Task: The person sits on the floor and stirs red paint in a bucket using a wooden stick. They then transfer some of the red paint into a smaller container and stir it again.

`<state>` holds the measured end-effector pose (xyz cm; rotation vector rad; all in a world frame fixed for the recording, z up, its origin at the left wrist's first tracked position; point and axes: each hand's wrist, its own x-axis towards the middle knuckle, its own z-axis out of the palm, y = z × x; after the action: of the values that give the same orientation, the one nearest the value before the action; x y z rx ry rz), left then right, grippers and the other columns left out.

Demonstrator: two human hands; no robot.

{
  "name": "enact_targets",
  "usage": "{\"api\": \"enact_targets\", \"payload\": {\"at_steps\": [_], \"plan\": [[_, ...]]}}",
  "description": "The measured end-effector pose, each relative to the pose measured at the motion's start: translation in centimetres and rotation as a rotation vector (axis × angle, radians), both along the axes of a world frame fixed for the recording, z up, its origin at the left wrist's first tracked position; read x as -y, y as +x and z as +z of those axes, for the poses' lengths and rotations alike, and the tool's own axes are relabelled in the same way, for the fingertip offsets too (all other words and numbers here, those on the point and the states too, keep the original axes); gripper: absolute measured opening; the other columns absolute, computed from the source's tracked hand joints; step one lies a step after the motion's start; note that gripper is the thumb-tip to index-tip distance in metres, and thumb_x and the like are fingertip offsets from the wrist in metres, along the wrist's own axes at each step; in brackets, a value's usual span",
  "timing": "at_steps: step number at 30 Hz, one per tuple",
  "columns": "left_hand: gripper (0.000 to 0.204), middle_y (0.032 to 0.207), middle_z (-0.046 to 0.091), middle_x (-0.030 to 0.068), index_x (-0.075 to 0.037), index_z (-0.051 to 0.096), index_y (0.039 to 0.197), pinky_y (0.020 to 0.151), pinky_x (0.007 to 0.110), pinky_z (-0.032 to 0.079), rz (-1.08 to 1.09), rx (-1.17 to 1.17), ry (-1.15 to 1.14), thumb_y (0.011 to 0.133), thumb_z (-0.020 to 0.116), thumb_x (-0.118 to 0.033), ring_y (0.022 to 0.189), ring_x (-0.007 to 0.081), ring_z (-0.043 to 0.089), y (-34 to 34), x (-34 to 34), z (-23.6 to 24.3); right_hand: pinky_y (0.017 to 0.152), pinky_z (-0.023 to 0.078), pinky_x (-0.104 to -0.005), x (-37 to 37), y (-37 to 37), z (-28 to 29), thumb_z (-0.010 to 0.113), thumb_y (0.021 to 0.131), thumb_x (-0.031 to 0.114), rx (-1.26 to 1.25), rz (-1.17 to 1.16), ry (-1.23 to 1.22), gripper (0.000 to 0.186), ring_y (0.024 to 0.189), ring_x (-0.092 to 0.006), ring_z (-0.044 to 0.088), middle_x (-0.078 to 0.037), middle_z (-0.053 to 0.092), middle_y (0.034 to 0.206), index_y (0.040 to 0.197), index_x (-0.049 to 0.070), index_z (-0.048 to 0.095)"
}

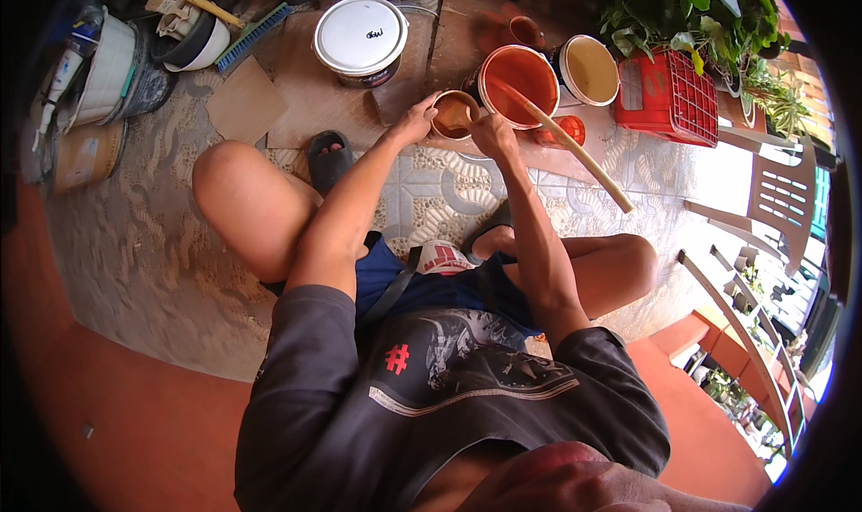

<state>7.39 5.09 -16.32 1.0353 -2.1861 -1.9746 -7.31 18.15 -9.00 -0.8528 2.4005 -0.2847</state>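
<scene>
My left hand (415, 122) is closed on the left side of a small round can (446, 121) with a brown-orange inside. At the can's right edge, my right hand (493, 136) is closed, its fingers partly hidden. A tan shape shows inside the can next to these fingers; what the right hand grips is unclear. Just beyond it stands a bucket (519, 60) coated orange-red inside. A long wooden stick (584, 157) leans out of that bucket over its right rim, its lower end orange. Close by sits a small translucent orange-red container (569, 131).
A white-lidded bucket (361, 34) stands far left of the can. To the right are a cream-coloured bucket (590, 56), a red crate (651, 94) and leafy plants (669, 13). Flattened cardboard (305, 108) covers part of the patterned floor. A blue-bristled brush (254, 38) lies farther left.
</scene>
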Motion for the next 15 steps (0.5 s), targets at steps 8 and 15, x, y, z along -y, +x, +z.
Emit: {"api": "enact_targets", "payload": {"at_steps": [8,15], "plan": [[0.049,0.130,0.064,0.0208,-0.022,0.036,0.157,0.086,0.041,0.055,0.009,0.073,-0.010,0.108,0.043,-0.022,0.102,0.0312,0.069,0.1,-0.2,0.1,0.041,0.027,-0.0244,-2.2,2.7,0.1,0.061,0.099,0.023,0.764,-0.596,-0.401,0.025,0.047,-0.0054,0.040,0.000,0.053,0.068,0.090,0.000,0.064],[0.052,0.089,0.070,0.0140,-0.027,0.031,0.160,0.045,0.036,0.053,0.019,0.138,0.142,0.109,0.042,-0.023,0.055,0.0153,0.063,0.1,-0.2,1.0,0.041,0.023,-0.0214,-2.8,2.5,-0.9,0.052,0.105,0.021,1.253,-0.869,-0.579,0.018,0.047,-0.0042,0.030,0.005,0.042,0.066,0.106,0.003,0.057]]}}
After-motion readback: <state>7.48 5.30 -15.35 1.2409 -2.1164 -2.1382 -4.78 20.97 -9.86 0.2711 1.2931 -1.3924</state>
